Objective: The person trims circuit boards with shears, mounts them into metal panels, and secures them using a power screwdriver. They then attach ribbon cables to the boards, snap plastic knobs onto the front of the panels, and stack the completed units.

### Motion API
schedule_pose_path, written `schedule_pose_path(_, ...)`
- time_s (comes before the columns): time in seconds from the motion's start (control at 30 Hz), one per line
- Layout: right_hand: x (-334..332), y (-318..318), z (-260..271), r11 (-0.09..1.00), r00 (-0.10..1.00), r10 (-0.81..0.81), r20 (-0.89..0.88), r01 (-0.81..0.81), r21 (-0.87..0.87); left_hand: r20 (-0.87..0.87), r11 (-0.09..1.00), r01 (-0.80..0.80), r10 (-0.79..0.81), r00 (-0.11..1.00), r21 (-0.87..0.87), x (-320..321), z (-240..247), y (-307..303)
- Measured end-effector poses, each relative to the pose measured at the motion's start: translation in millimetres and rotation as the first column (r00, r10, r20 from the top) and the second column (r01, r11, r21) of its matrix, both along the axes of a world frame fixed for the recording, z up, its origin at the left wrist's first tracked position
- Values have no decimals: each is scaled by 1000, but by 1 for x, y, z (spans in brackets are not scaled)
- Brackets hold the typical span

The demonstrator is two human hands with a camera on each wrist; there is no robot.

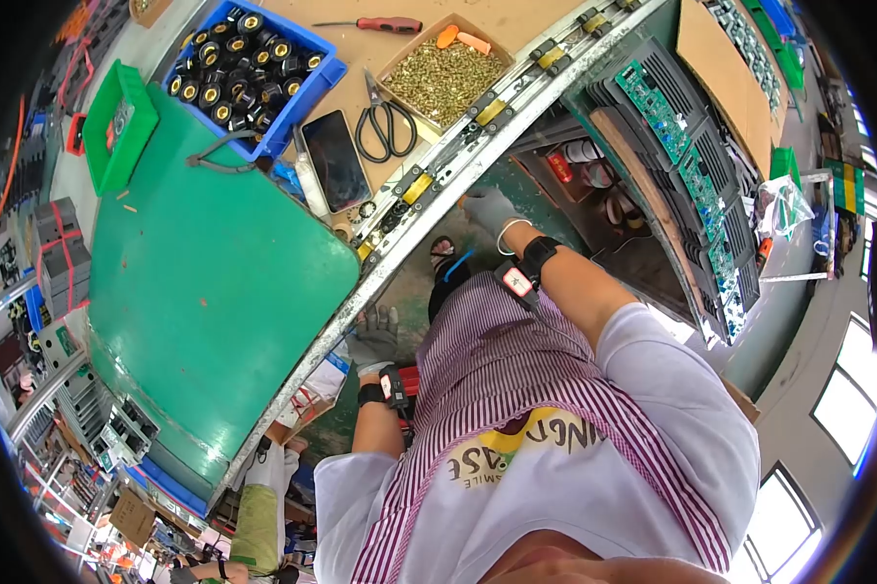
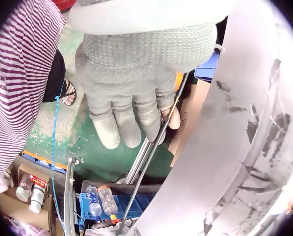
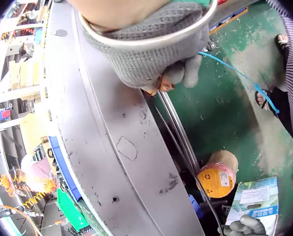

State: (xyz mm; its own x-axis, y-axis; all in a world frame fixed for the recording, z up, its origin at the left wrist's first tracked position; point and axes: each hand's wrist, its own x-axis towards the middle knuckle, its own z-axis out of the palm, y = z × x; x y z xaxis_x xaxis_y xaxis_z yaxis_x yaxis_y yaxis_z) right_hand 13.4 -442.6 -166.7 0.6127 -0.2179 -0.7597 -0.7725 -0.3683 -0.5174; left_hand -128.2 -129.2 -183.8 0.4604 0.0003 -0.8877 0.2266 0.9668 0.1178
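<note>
Long grey metal side beam (image 3: pixel 141 167) seen beside both hands; judged stiff, heavy, slick, best gripped at its lower edge; by straight-fingered grey-gloved left hand (image 1: pixel 372 337) nothing is held; grip of grey-gloved right hand (image 1: pixel 492 207) cannot be told; glossy green tabletop (image 1: pixel 215 302) above, worn green floor (image 3: pixel 225 120) below.

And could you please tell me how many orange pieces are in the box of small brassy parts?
2, in the head view: one orange piece on the brassy parts, another right of it. Any buried would be hidden.
</note>
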Motion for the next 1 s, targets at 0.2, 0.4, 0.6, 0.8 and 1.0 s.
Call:
schedule_pose_path(0.2,-10,-21,54,967,972,-132,193,84,239,89,954,280,-271,958,-110,-6,-51,33)
schedule_pose_path(0.4,-43,-53,171,255,931,-363,-49,149,955,-77,-92,543,-996,-50,835,101,163,-100)
schedule_pose_path(0.6,-79,-68,265,374,929,-275,246,-132,918,-486,-209,-658,-831,-271,724,147,266,-207)
schedule_pose_path(0.8,-129,-84,304,537,869,-263,419,-229,812,-720,-213,-785,-585,-373,581,125,260,-257)
schedule_pose_path(1.0,-162,-96,314,532,909,-195,368,-217,819,-751,-132,-748,-261,-606,650,103,308,-284)
